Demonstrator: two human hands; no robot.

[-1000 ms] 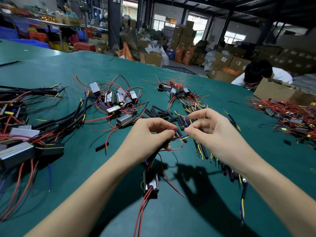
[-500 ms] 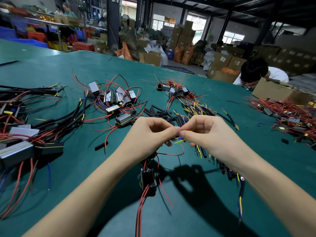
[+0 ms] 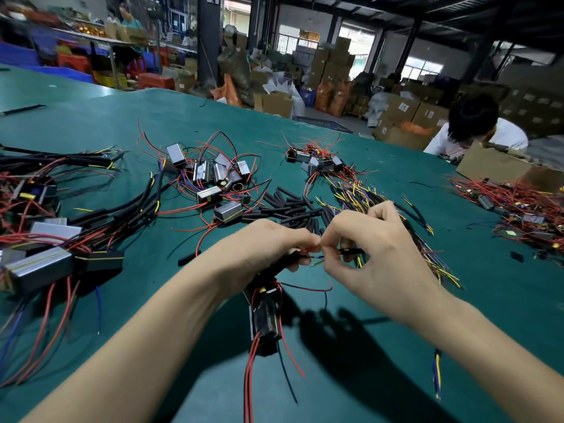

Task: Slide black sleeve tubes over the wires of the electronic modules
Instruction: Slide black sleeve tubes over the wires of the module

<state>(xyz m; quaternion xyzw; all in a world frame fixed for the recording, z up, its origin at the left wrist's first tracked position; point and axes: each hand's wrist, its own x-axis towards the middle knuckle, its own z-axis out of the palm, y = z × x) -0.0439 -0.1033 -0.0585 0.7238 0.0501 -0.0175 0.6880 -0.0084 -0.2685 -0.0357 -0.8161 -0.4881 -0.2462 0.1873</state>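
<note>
L hand (image 3: 268, 248) pinched thin coloured wires (image 3: 314, 260) of the dangling black module (image 3: 266, 319); R hand (image 3: 375, 254) pinched a short black sleeve tube (image 3: 351, 251) at 3 o'clock. Risk: splayed strands snag at tube mouth, buckle.

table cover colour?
Dark teal green table cover, best in the head view.
</note>
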